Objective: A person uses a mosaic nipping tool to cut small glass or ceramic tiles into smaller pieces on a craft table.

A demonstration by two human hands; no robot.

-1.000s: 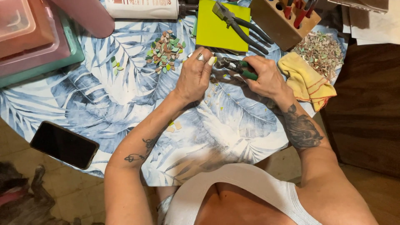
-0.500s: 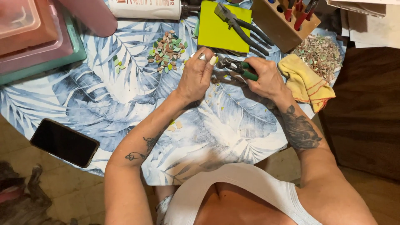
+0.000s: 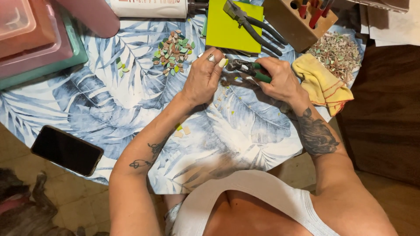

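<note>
**Nippers at work over the leaf-print cloth**

The person leans over a round bench (image 3: pixel 65 105) covered in a blue and white leaf-print cloth. The right hand (image 3: pixel 280 81) is clenched around the green handles of a pair of nippers (image 3: pixel 247 69), whose metal head points toward the left hand (image 3: pixel 203 78). The fingers (image 3: pixel 221 63) of that left hand are pinched together right at the tool's head, closed on something too small to make out; a ring shows on one of them. Both hands sit near the far middle of the bench, close together, the nippers bridging them.

Small pale chips (image 3: pixel 183 130) lie scattered on the cloth under and just nearer than the hands. Beyond the left hand is a little heap of leaf-shaped pieces (image 3: pixel 173 51) in greens, pinks and browns. A lime-green square tile (image 3: pixel 227 30) lies behind the hands with dark pliers (image 3: pixel 251 24) resting across it. To the right, a yellow rag (image 3: pixel 321 83) is bunched beside a pile of broken offcuts (image 3: pixel 339 50), and a wooden tool block (image 3: pixel 299 19) stands at the far edge. A black phone (image 3: pixel 66 150) lies at the near left edge, well apart from the work.
</note>
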